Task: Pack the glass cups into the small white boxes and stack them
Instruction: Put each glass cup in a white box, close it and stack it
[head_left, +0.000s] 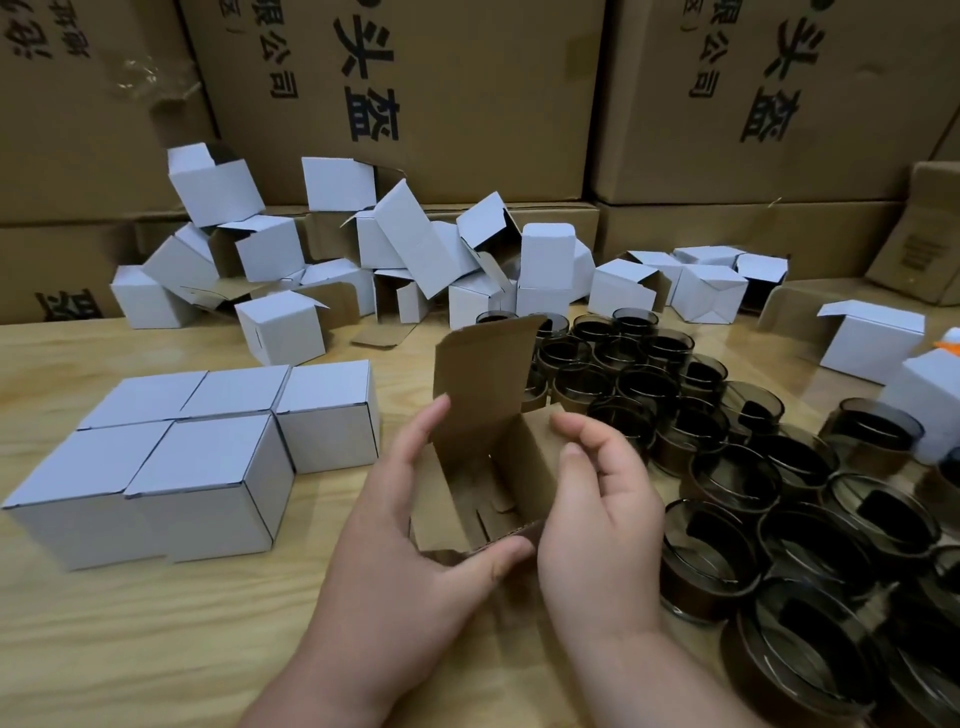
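Observation:
I hold an open small box (483, 467) in front of me, its brown inside showing and its lid flap standing up; no cup is visible inside. My left hand (410, 525) grips its left side and near edge, thumb on the front rim. My right hand (597, 514) grips its right wall with curled fingers. Several dark smoked-glass cups (727, 467) stand packed together on the table to the right. A block of closed white boxes (208, 447) sits at the left. A loose heap of empty white boxes (415, 260) lies behind.
The light wooden table (130, 639) carries everything. Large brown cartons (467, 104) with black print wall off the back. More white boxes (872, 338) stand at the far right, beside a white thing with an orange tip (950, 345).

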